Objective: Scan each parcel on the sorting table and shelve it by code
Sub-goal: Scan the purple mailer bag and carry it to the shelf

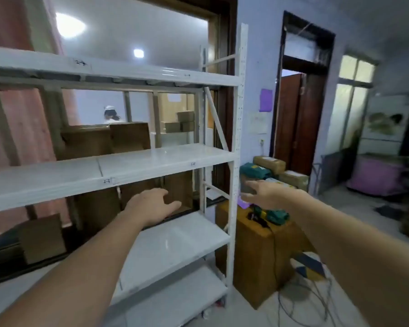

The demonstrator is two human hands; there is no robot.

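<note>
Both your left hand (151, 204) and right hand (265, 193) hold nothing, fingers loosely spread, reaching toward the parcels (269, 165) beside the white shelf (165, 159) to grab one.

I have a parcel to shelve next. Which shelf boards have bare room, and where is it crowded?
The middle board and the board below it, under the left hand, are bare white in front. Crowded: the brown box right of the rack carries green parcels and a cable; more parcels stack behind the right hand.
</note>
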